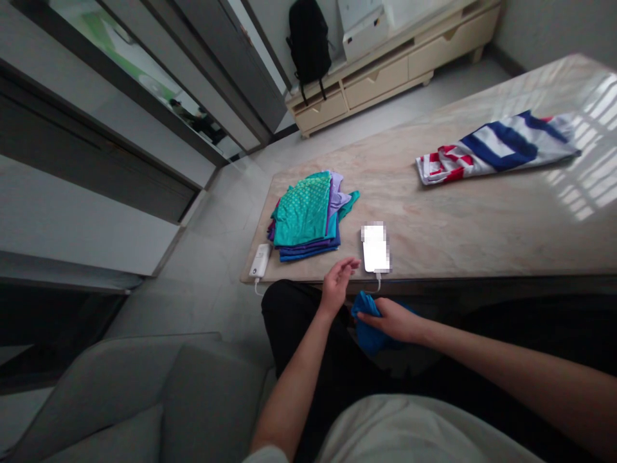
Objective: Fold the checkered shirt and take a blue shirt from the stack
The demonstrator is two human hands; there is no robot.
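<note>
My right hand (395, 319) grips a bunched blue cloth (369, 331) over my lap, just below the table's near edge. Fingers stretched out, my left hand (340, 281) is held near that edge with nothing in it. Between my left hand and the far side lies a stack of folded fabric (303, 212), with a shiny teal scale-patterned piece on top and purple and blue layers beneath. A phone (376, 249) with a bright, partly blurred screen lies just right of my left hand. What the rest of the blue cloth looks like is hidden by my right hand.
A white power bank (260, 260) with a cable sits at the table's (395, 193) left corner. Folded red, white and blue fabric (501, 148) lies at the far right. A grey sofa (193, 392) is at my left; a cabinet (376, 87) with a black backpack (309, 45) stands beyond.
</note>
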